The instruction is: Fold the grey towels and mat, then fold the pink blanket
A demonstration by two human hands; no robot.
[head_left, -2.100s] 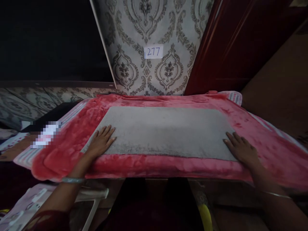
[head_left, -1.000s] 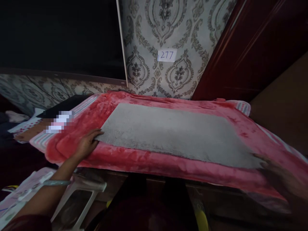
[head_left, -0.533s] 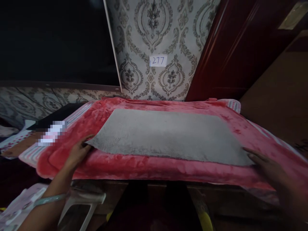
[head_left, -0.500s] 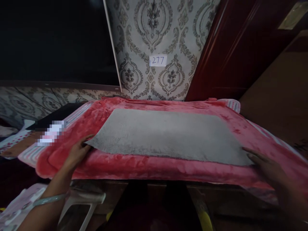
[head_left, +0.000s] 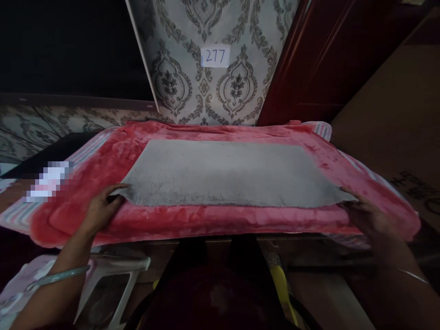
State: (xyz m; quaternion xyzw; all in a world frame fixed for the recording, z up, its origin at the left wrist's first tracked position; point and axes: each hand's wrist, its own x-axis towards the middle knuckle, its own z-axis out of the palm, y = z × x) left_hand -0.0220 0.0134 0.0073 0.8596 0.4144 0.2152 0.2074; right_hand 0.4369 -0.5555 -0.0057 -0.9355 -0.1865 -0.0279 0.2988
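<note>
A grey rectangular cloth, like a towel [head_left: 220, 172], lies spread over a red plush blanket [head_left: 213, 224]. My left hand [head_left: 105, 206] pinches its near left corner between thumb and fingers. At the near right corner, my right hand [head_left: 364, 211] grips the cloth in the same way. Both corners are pulled outward and the near edge runs taut between them. The far part of the cloth rests flat on the blanket.
A large dark screen [head_left: 68, 50] stands at the back left. Behind the blanket is patterned wallpaper [head_left: 237, 87] with a paper label [head_left: 215, 56]. A cardboard box [head_left: 395, 110] is at the right. Below left sits a white plastic stool [head_left: 120, 266].
My right hand has closed more plainly on the near right corner, which is now drawn outward. The view has tilted down, so everything sits higher in the picture.
</note>
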